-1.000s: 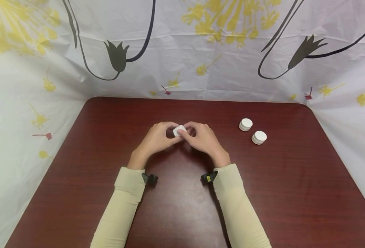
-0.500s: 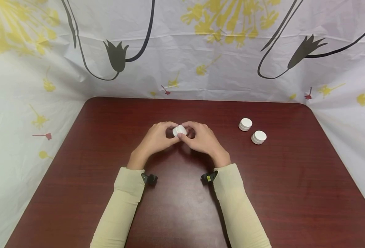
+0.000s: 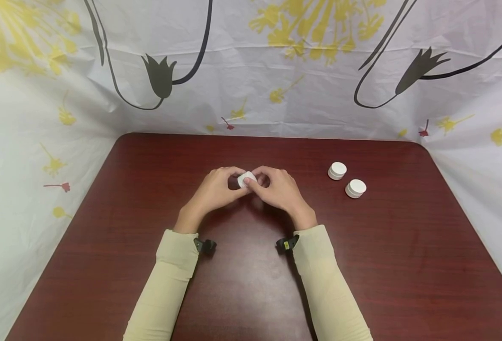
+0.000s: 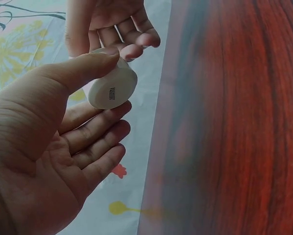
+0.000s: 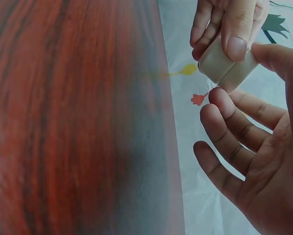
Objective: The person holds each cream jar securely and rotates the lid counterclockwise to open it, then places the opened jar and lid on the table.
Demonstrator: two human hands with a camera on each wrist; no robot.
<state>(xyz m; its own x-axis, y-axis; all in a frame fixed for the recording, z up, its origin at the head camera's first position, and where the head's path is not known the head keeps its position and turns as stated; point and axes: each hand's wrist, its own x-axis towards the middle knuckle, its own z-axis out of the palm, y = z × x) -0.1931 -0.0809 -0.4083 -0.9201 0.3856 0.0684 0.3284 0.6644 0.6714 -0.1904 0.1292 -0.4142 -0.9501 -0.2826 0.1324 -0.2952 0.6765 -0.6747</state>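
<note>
A small white round jar (image 3: 245, 180) is held between both hands above the middle of the table, tilted on its side. My left hand (image 3: 217, 189) grips one half between thumb and fingers; in the left wrist view small dark print shows on the flat end of the jar (image 4: 113, 88). From the other side my right hand (image 3: 278, 190) pinches the other half with thumb and fingertips. A seam runs around the jar (image 5: 219, 61) between the two grips in the right wrist view. The right hand's other fingers (image 5: 222, 134) spread loosely below.
Two similar white jars, a farther jar (image 3: 337, 171) and a nearer jar (image 3: 355, 188), stand upright on the dark red wooden table (image 3: 404, 246) to the right. A white flower-patterned sheet (image 3: 251, 94) hangs behind and along both sides.
My right thumb and fingers shift on the jar: the thumb slides down to the near edge half a second ago, then back up over the face. The left hand keeps its grip.
</note>
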